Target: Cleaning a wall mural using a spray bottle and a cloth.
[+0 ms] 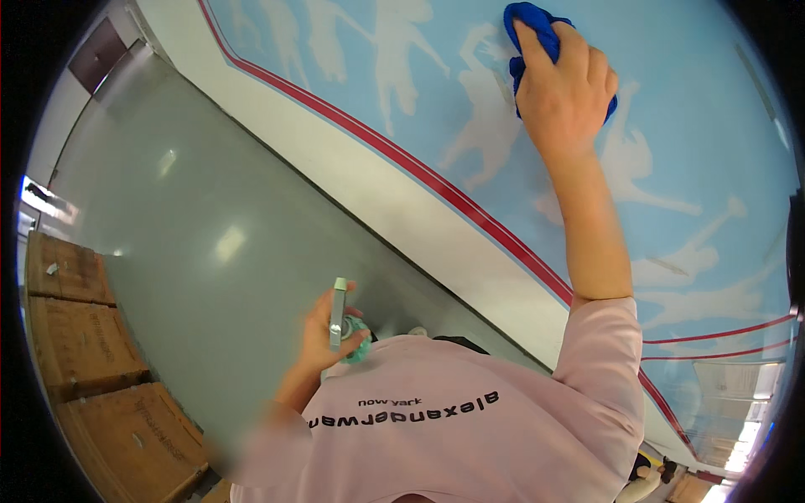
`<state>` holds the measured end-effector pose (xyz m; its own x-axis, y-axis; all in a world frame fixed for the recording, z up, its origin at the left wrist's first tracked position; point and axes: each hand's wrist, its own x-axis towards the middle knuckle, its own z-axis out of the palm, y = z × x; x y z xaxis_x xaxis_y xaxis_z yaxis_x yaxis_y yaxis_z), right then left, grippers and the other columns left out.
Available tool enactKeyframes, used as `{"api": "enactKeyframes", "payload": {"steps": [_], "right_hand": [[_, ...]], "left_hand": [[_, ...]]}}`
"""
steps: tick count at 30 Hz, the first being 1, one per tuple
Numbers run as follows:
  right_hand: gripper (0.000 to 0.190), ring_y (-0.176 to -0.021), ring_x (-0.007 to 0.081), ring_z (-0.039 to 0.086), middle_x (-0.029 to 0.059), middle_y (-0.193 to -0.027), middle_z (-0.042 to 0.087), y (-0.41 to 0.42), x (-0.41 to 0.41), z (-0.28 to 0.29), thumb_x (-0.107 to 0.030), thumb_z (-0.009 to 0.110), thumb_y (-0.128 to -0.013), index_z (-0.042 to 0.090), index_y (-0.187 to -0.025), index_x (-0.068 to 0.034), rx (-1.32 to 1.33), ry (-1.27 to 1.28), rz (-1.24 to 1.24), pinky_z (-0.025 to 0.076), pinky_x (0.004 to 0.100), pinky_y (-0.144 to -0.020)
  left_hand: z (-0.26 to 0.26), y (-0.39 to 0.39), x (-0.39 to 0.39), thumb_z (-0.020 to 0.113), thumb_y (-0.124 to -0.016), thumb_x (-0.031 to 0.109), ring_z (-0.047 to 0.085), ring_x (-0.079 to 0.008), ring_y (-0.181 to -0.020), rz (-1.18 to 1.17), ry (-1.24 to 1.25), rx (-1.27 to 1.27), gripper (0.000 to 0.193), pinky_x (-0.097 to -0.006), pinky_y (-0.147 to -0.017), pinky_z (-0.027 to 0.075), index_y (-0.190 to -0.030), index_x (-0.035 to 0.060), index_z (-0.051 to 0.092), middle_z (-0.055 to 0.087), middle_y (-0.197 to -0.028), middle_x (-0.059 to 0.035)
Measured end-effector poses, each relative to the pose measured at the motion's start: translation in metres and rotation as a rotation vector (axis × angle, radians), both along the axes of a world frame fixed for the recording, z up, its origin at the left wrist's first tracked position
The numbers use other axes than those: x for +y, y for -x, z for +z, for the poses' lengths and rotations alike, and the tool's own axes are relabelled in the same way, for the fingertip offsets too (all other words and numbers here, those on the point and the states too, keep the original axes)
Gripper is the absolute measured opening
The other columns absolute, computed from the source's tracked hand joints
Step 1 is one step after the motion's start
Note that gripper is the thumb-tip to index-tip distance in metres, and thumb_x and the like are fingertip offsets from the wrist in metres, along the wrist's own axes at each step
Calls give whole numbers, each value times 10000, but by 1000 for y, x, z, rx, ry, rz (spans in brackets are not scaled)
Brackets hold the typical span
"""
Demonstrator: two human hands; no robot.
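Note:
My right hand (566,100) reaches up and presses a blue cloth (531,22) against a glossy light-blue wall panel (434,126) with pale figure silhouettes. The cloth is bunched under the fingers and shows at both sides of the hand. Low in front of my body, my left hand (330,333) grips a green spray bottle (357,342); its grey trigger head with a pale nozzle (340,284) points away from me. Much of the bottle is hidden by the fingers and the head.
A red stripe (402,157) and a white border (352,170) run along the panel's lower part. Grey floor (207,188) lies beside the wall. Several cardboard boxes (126,440) stand at the lower left. Another person (648,478) is partly visible at the lower right.

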<state>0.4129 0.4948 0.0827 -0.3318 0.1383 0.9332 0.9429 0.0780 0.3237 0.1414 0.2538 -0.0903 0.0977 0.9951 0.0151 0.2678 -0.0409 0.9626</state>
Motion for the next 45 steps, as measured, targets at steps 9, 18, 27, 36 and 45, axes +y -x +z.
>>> {"api": "enactKeyframes", "payload": {"steps": [9,18,27,36,45], "right_hand": [[305,-836,215,479,25,-1000,530,116,92,-11,-148,543,-720,634,-1007,-201,-153,192,170,361,343,-697],[212,-888,207,459,50,-1002,501,219,171,-104,-177,496,-772,611,-941,-123,-433,399,163,351,335,-738],[207,-991,199,424,30,-1045,483,156,92,-202,-187,477,-788,616,-924,-116,-643,723,190,325,332,-812],[290,-812,207,509,28,-950,514,44,-8,-57,-134,547,-737,612,-1015,-185,-400,651,108,407,342,-656],[411,-803,237,489,41,-996,538,-22,-53,66,-100,608,-653,642,-1021,-282,-34,-97,-186,368,359,-718]], "left_hand": [[-6,45,1,707,-625,74,588,-197,-823,110,-12,-138,651,-303,-697,485,-1218,25,445,483,-1187,-115],[-3,113,8,697,-614,94,586,-213,-810,369,30,-98,675,-301,-655,475,-1222,-5,423,462,-1210,-123],[0,147,18,697,-620,91,598,-212,-786,268,-78,-90,656,-290,-626,475,-1214,0,434,482,-1197,-118],[25,124,61,707,-619,83,595,-199,-816,-23,-102,-80,651,-284,-636,482,-1211,11,446,483,-1199,-113],[20,43,78,717,-600,47,584,-175,-802,-213,-235,-215,670,-306,-671,502,-1221,44,463,486,-1217,-107]]}}
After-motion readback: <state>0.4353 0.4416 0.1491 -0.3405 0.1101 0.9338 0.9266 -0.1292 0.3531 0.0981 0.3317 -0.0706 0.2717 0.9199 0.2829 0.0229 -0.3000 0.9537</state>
